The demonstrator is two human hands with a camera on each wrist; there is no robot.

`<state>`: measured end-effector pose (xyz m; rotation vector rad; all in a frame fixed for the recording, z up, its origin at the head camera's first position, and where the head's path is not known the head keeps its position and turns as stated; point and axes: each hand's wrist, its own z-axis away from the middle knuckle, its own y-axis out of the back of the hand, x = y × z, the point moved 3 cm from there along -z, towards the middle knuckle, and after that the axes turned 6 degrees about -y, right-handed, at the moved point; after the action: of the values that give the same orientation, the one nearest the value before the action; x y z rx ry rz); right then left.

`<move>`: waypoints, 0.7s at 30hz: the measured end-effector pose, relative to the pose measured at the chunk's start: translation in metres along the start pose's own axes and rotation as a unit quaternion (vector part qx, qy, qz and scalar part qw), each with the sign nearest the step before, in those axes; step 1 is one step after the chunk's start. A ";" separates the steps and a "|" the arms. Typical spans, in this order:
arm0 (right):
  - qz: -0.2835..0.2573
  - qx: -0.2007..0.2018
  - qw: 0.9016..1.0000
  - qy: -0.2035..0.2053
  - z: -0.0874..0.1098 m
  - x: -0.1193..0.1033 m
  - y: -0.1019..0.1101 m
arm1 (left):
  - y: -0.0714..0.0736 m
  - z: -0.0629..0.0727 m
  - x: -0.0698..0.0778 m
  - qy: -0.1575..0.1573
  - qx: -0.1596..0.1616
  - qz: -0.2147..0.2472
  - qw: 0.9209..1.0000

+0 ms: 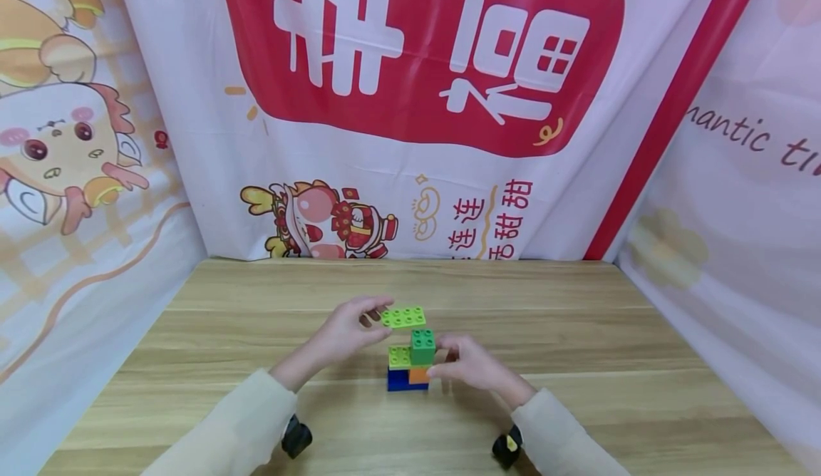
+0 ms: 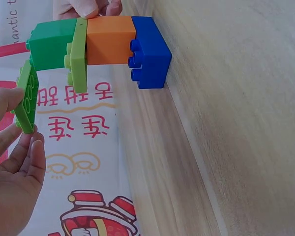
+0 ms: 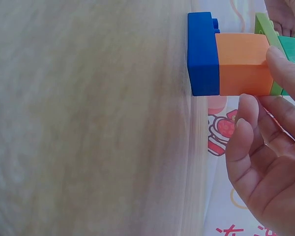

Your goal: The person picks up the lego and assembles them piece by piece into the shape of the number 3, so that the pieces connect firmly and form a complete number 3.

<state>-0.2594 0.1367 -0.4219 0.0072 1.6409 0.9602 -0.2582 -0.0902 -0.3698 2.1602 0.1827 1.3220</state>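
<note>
On the table stands a small tower of toy building bricks: a blue brick (image 1: 398, 381) at the bottom, an orange brick (image 1: 419, 375) on its right part, a lime flat brick (image 1: 399, 357) over that, and a green brick (image 1: 422, 352) on top. My left hand (image 1: 351, 328) pinches a second lime flat brick (image 1: 404, 317) between thumb and fingers, tilted close to the top of the green brick in the left wrist view. My right hand (image 1: 473, 364) steadies the tower from the right, its thumb (image 3: 283, 66) against the orange brick and the lower lime one, its fingers behind.
The wood-grain table (image 1: 256, 319) is bordered by a printed cloth (image 1: 417, 148) at the back and further cloths on both sides. Dark wrist-worn devices show below both sleeves in the head view.
</note>
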 end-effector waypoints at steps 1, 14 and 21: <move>0.000 0.000 1.000 -0.001 0.000 0.000 0.000 | 0.000 0.000 0.001 -0.003 -0.001 -0.002 1.000; 0.005 0.003 1.000 0.005 0.001 -0.001 0.000 | -0.005 0.008 0.013 -0.036 -0.019 -0.017 0.999; -0.005 -0.002 1.000 -0.003 0.001 -0.002 0.001 | -0.007 0.011 0.017 -0.062 -0.037 -0.029 0.997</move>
<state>-0.2584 0.1372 -0.4202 -0.0014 1.6329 0.9546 -0.2391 -0.0816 -0.3640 2.1505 0.1439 1.1414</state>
